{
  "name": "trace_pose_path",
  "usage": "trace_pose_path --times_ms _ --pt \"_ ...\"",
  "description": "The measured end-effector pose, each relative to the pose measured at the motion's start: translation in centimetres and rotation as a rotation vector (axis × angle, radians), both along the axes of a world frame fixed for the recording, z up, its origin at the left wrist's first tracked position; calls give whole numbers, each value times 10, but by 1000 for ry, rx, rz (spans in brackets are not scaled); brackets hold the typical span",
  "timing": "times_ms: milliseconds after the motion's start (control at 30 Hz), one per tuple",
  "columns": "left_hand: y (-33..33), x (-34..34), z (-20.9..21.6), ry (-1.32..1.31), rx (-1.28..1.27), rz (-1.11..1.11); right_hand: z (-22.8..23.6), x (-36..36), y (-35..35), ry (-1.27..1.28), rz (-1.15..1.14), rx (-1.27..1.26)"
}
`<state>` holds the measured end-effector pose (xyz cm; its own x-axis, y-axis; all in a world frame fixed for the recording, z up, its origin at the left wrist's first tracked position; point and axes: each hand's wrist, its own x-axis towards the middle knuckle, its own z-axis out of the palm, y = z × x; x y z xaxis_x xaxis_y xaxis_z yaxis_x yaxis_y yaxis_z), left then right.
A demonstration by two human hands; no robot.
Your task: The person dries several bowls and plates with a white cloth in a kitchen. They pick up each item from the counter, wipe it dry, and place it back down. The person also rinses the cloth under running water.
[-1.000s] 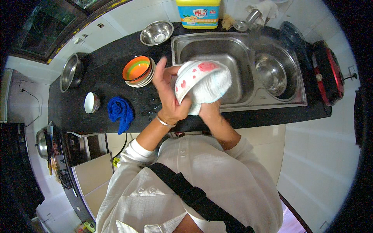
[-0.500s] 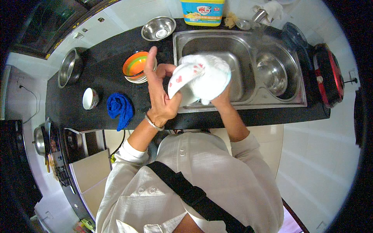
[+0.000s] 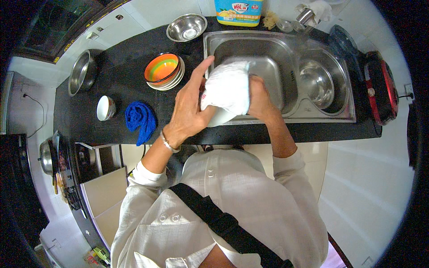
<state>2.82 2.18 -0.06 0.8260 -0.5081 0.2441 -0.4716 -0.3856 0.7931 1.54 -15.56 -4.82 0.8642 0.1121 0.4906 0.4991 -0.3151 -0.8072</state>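
My left hand [image 3: 185, 107] grips a white bowl [image 3: 220, 118] with small red marks near its rim, held over the front edge of the sink. Draped across most of the bowl is a white cloth [image 3: 228, 87], which hides its inside. My right hand [image 3: 261, 100] is closed on the cloth from the right side, its fingertips out of sight behind it. To the left, an orange and green striped bowl [image 3: 161, 68] rests on a stack of white dishes [image 3: 176, 80]. A crumpled blue cloth [image 3: 140, 120] lies on the counter beside a small white bowl [image 3: 106, 108].
Behind my hands is a steel double-basin sink [image 3: 286, 118] with a metal bowl [image 3: 316, 85] in its right basin. Steel bowls [image 3: 187, 27] stand at the back and far left. A yellow and blue tub [image 3: 239, 12] sits behind the sink; a red-black appliance [image 3: 382, 89] stands right.
My right hand has come up along the cloth's right side, and the cloth now covers more of the bowl. My left index finger has lowered toward the bowl. The whole view has shifted slightly.
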Motion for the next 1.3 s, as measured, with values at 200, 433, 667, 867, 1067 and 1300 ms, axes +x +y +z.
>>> trace_pose_path --times_ms 200,433,667,867,1067,1300 --pt "0 3 -9 -145 -327 123 -17 -5 26 -32 -130 292" --pt "-11 13 -28 -236 -680 391 -46 -21 111 454 -154 1427" --pt "2 -2 -64 723 -1012 564 -41 -21 75 376 144 1517" --pt "5 -5 -66 718 -841 522 -30 -27 78 564 -94 1358" --pt "11 -3 -87 831 -864 478 -69 -14 62 509 -121 1155" --pt "13 -1 -60 883 -894 391 -39 -16 28 -115 -552 -90"
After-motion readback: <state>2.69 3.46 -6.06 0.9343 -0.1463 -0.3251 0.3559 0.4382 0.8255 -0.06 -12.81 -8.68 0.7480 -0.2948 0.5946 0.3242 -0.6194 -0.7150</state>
